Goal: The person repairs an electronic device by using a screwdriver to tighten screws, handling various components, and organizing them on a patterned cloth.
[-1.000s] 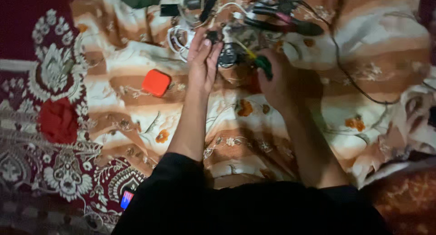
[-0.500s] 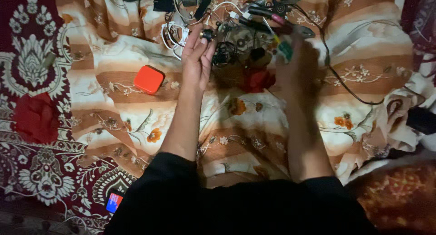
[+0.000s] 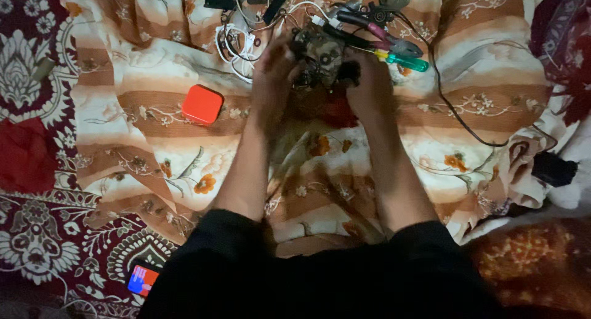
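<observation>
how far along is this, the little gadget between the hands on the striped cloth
Done: tools are laid out, pliers and a green-handled screwdriver beside the work. In hand: left hand and right hand both grip the small device. Left: it sits among loose wires, apparently unfinished; detail is too dark to tell.

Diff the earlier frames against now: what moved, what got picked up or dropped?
The right hand let go of the green-handled screwdriver, which now lies on the cloth beside the pliers, and came in onto the small camouflage-patterned device. The left hand closed on its other side, so both hands now hold it. Unchanged: the orange box, striped floral cloth and white cable.
</observation>
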